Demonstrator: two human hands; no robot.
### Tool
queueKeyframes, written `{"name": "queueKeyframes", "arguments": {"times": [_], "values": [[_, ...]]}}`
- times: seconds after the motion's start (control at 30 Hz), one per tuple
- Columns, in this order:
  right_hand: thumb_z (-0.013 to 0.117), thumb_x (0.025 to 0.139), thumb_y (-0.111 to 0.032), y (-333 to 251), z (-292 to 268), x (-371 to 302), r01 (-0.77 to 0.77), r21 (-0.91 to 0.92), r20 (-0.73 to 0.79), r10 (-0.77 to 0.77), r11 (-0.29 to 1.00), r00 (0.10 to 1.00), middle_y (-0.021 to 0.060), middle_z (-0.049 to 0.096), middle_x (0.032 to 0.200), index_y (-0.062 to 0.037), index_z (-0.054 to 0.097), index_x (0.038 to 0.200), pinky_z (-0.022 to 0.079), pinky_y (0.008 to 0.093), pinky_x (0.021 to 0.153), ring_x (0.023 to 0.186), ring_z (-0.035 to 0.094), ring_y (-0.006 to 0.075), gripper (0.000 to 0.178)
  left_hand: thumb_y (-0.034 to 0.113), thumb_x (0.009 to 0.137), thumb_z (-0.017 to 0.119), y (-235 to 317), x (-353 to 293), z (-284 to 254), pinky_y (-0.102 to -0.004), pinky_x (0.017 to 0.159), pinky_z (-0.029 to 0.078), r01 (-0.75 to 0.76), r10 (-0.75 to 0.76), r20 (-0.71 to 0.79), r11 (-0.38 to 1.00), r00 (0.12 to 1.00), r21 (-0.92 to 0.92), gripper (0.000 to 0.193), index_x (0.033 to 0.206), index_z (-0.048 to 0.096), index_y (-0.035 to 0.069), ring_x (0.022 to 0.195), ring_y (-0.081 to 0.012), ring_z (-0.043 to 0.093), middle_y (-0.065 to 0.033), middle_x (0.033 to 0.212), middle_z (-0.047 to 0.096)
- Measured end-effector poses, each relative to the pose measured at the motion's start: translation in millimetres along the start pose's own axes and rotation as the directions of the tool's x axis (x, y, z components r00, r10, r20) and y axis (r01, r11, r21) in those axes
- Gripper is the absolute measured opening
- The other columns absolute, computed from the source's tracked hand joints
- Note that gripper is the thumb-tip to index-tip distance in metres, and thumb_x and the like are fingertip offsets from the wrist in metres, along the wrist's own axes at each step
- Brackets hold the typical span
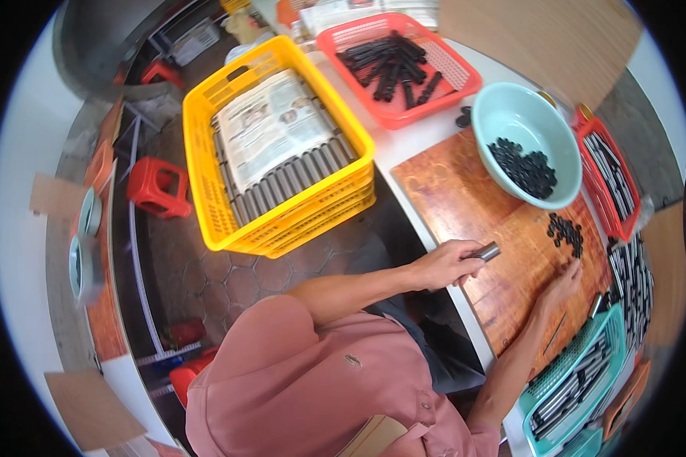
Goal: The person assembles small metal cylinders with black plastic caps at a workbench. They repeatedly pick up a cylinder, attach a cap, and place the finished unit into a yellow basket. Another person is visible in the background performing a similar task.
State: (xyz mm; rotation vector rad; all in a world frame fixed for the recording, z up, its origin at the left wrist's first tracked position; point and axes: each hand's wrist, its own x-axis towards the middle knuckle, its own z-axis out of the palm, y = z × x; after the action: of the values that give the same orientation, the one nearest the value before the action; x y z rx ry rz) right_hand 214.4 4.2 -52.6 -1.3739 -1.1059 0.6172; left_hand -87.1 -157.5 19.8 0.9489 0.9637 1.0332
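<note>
Your left forearm (351, 299) extends from the pink sleeve toward the centre right of the frame, roughly level. At its end, your left hand (453, 264) is closed around a short grey tube (486, 251), whose free end projects toward the upper right, over the wooden board (503, 293). Your right forearm (517, 369) rises steeply from the lower edge, right of centre. Your right hand (562, 283) lies low over the board, its fingers bent together and reaching upward to the near edge of a loose pile of small black pieces (565, 231); you cannot tell from this view whether they grip one.

Containers: at upper centre-left, a yellow crate (324, 204) holds rows of grey tubes (290, 181) partly covered by newspaper (267, 126). At top centre, a red basket (404, 119) contains black rods (389, 62) lying in a heap. At upper right, a pale blue bowl (537, 114) bears black pieces gathered toward its lower side. Beside it, near the right edge, a narrow red tray (627, 228) contains slender rods (610, 171). At lower right, a teal basket (616, 333) holds metallic and black rods.
</note>
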Motion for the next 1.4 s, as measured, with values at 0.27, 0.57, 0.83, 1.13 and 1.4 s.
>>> {"name": "queueKeyframes", "arguments": {"times": [0.27,0.57,0.83,1.13,1.4], "values": [[0.052,0.108,-0.037,3,-4,4,-0.01,0.011,0.075,0.009,1.0,0.997,0.0009,0.053,0.085,-0.0023,0.063,0.105,0.041,0.0286,0.07,0.077,0.048,0.0117,0.037,0.019,0.099,0.066,43,-128,-96,-0.0249,0.068,0.052,-0.108,0.023,-0.524,0.985,0.852,-0.132,0.039,0.132,0.059,-0.001,0.072,-0.0091,0.06,-0.0042,0.092,0.066],[0.053,0.107,-0.033,7,-3,8,0.013,-0.05,0.101,-0.008,0.999,0.995,0.0012,0.056,0.084,-0.0018,0.064,0.102,0.042,0.0285,0.069,0.076,0.049,0.0112,0.033,0.008,0.082,0.078,114,-242,-248,-0.0338,0.079,0.055,0.262,0.271,-0.733,0.811,0.625,0.523,0.038,0.116,0.066,-0.003,0.087,-0.0192,0.069,-0.0132,0.093,0.072],[0.057,0.106,-0.03,7,-8,5,0.042,-0.111,0.126,-0.028,0.993,0.992,0.0001,0.055,0.087,-0.0007,0.063,0.101,0.039,0.0272,0.068,0.077,0.046,0.0109,0.031,0.0,0.076,0.07,118,-280,-323,-0.0523,0.098,0.047,0.549,-0.262,-0.616,-0.288,0.743,0.785,0.03,0.099,0.077,0.017,0.1,-0.0303,0.07,-0.0078,0.098,0.074],[0.058,0.106,-0.027,7,-9,7,0.029,-0.105,0.15,-0.013,0.994,0.989,0.0014,0.056,0.093,0.0009,0.064,0.105,0.042,0.0286,0.071,0.082,0.05,0.0119,0.028,0.006,0.079,0.071,76,-294,-335,-0.0753,0.102,0.03,0.503,-0.451,-0.642,-0.4,0.62,0.767,0.038,0.108,0.08,0.028,0.109,-0.0256,0.069,-0.0021,0.107,0.076],[0.058,0.106,-0.026,10,-10,8,0.03,-0.165,0.186,0.002,0.986,0.982,0.0026,0.058,0.097,0.0031,0.064,0.107,0.043,0.0287,0.072,0.085,0.051,0.012,0.03,-0.005,0.07,0.066,47,-312,-362,-0.0439,0.087,0.054,0.612,-0.442,-0.501,0.148,0.744,0.777,0.04,0.105,0.08,0.01,0.094,-0.0308,0.072,-0.0119,0.095,0.077]]}}
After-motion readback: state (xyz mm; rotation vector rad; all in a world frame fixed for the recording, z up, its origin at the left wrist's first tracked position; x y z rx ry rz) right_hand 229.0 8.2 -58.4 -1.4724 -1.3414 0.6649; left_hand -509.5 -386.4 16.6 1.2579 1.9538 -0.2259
